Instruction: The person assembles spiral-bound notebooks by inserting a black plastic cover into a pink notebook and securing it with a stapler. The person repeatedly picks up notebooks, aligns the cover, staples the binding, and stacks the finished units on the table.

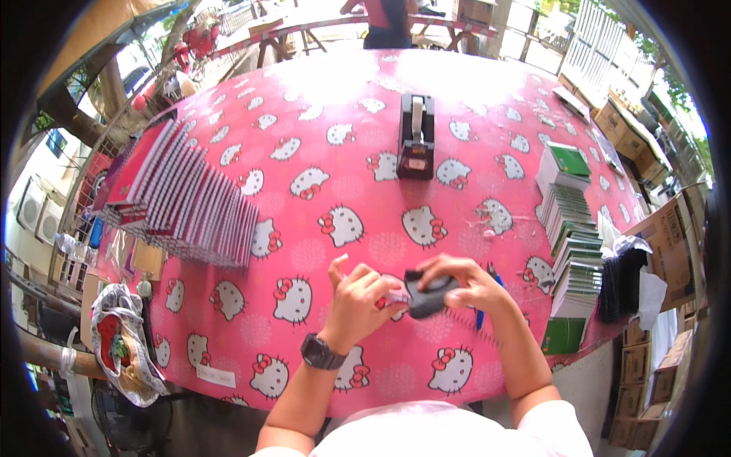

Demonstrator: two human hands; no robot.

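Over the near middle of the pink table, my right hand (464, 283) grips a dark grey, rounded object (431, 298) with a black end; its exact kind is blurred. My left hand (359, 295), with a black watch on the wrist, is close beside it on the left. Its thumb and a finger pinch together near the grey object's left end, and what is between them, if anything, is too small to make out. Beneath my right wrist a thin dark wire coil (474, 326) lies on the table. A slim blue tool (480, 317) shows beside it, partly hidden.
A black tape dispenser (416, 141) stands beyond my hands. Leaning spiral-bound notebooks (183, 198) fill the left, green-covered booklets (571, 240) the right. A plastic bag (122, 343) hangs by the left edge. Cardboard boxes (666, 236) stand right. Across the table is a person (387, 23).
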